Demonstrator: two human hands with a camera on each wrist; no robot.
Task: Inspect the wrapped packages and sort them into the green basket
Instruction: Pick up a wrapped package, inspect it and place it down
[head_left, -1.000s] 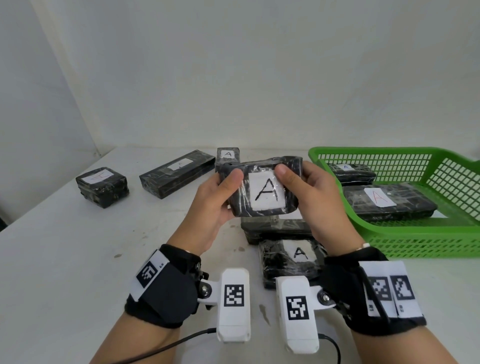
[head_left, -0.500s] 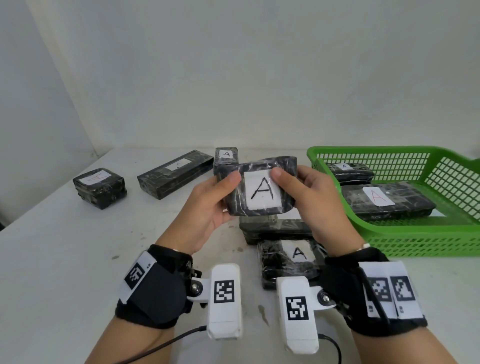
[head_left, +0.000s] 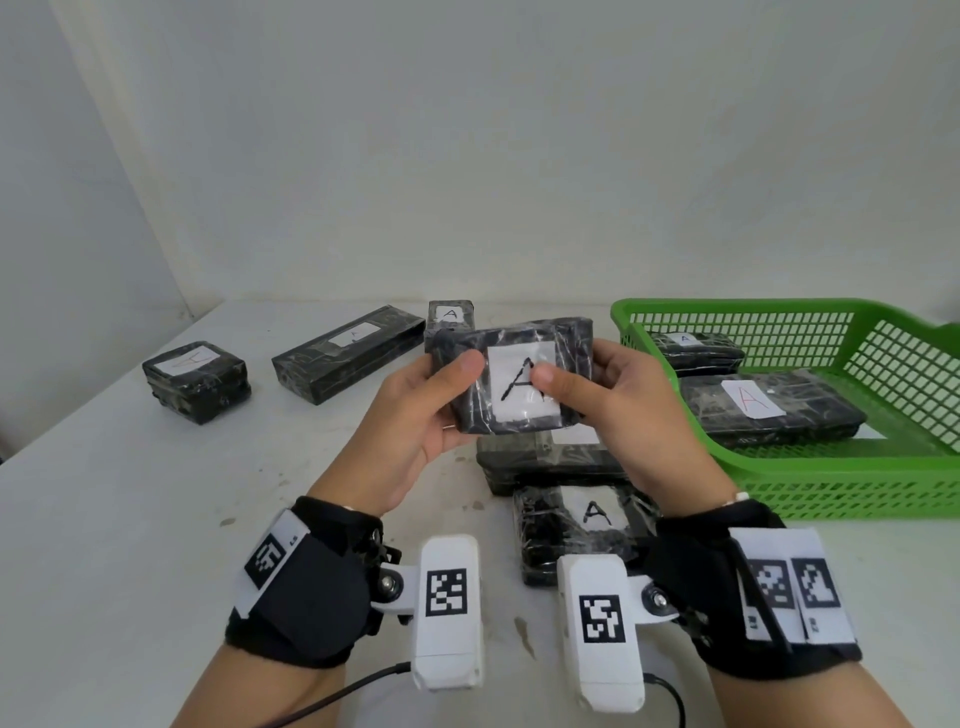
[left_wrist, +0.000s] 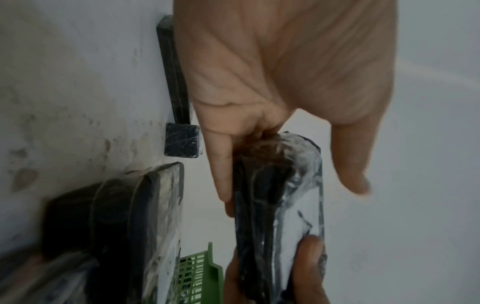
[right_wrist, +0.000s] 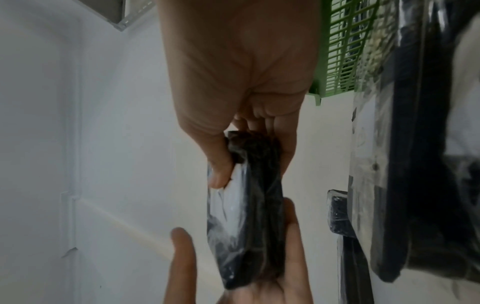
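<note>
Both hands, left hand (head_left: 415, 415) and right hand (head_left: 631, 415), have their fingers clamped on one wrapped package (head_left: 519, 382) marked "A", held above the worktop (head_left: 104, 519), just left of the green basket (head_left: 831, 488). Two packages sit inside that basket. Five more lie on the worktop left of it.

The stained white counter (head_left: 130, 519) bears a green plastic lattice basket (head_left: 841, 493) at its right. Left of the basket lie two black film-wrapped packages (head_left: 566, 525), touching; farther left a long black wrapped block (head_left: 348, 358), a small labelled one (head_left: 451, 314), and a squat black wrapped package (head_left: 197, 382).
</note>
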